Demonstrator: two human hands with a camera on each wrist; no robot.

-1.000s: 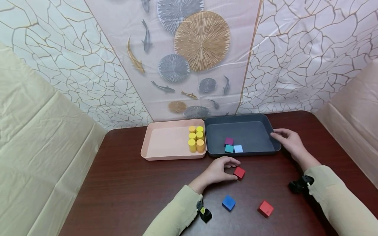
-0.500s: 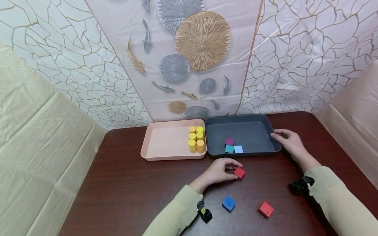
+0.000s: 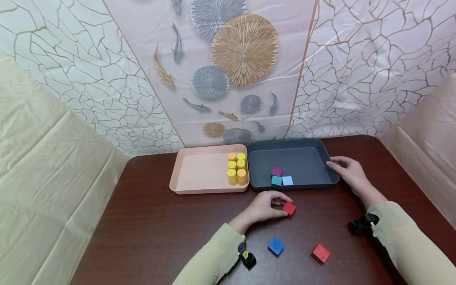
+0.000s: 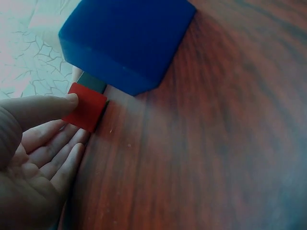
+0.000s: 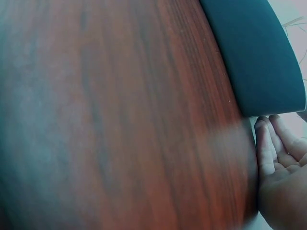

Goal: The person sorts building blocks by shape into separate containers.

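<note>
In the head view, my left hand (image 3: 265, 206) pinches a red cube (image 3: 289, 209) between thumb and fingers, just in front of the dark tray. The left wrist view shows the thumb on one face of this red block (image 4: 85, 107), low at the table surface. My right hand (image 3: 350, 174) holds the right rim of the dark blue-grey tray (image 3: 329, 183), thumb over the edge. In the right wrist view its fingers (image 5: 266, 143) meet the tray's outer wall (image 5: 261, 62); the thumb is mostly hidden there. Nearer me lie a blue cube (image 3: 276, 246) and a second red cube (image 3: 320, 253).
Purple (image 3: 276, 171), teal (image 3: 276, 180) and light blue (image 3: 287, 180) cubes sit at the dark tray's front. A pink tray (image 3: 199, 190) stands against its left side, with several yellow and orange cylinders (image 3: 236, 168). Patterned cloth (image 3: 228, 99) hangs behind the table (image 3: 149, 229).
</note>
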